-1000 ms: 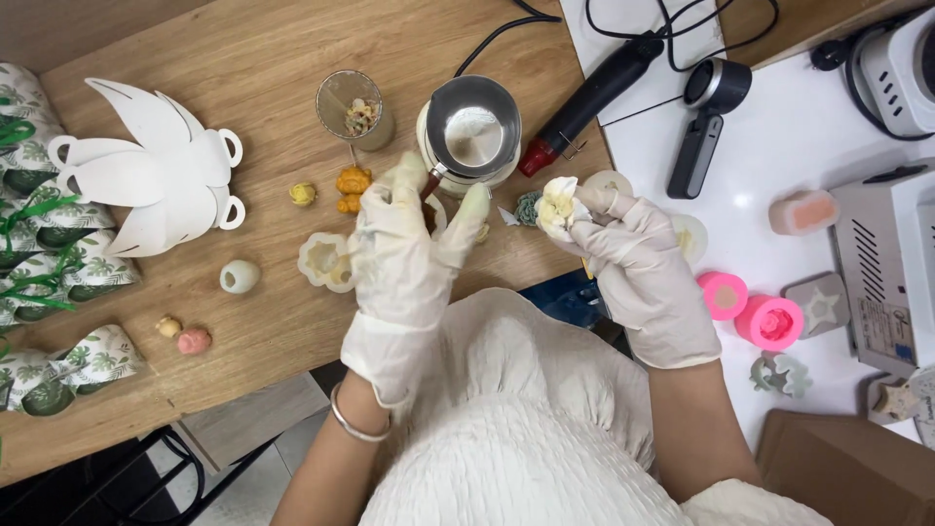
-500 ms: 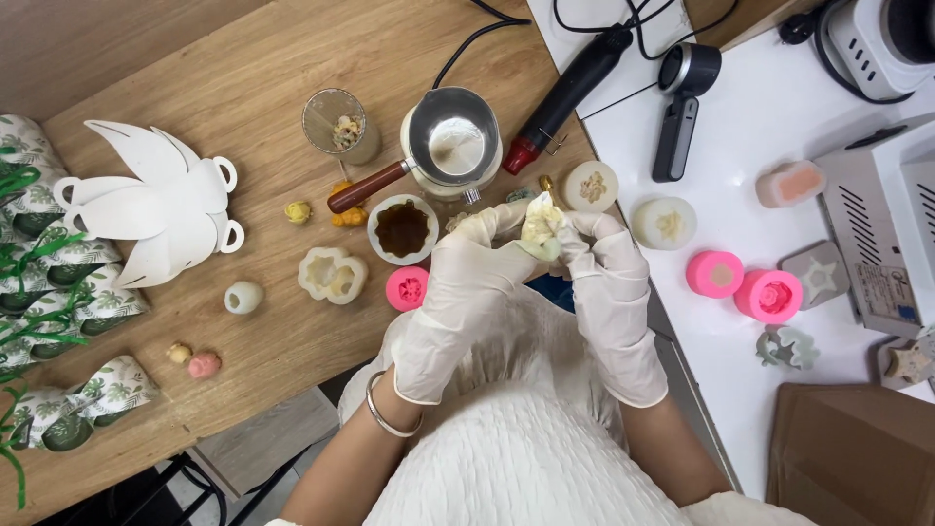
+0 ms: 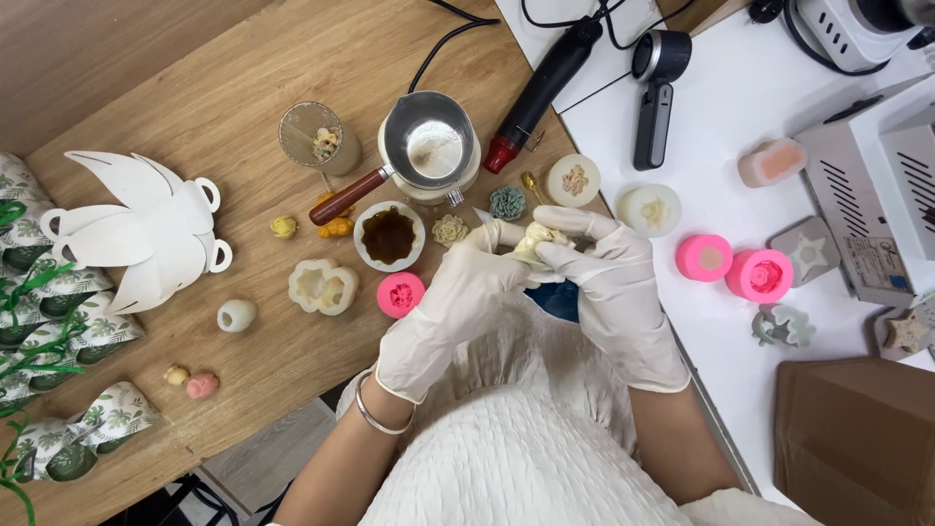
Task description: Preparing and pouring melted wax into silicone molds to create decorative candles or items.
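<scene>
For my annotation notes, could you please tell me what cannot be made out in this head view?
- Cream piece: mostly wrapped by the left hand and right hand; shape unclear.
- Blue item: covered by both hands.
- Grey machine: cut off by the top edge.
- Cardboard box: cut off at the right edge.

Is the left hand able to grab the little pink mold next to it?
Probably yes. The pink mold sits on the wooden table just beside the left hand, with nothing between them. But both the left hand and right hand are busy gripping a small cream piece, so it would need to let go.
</scene>
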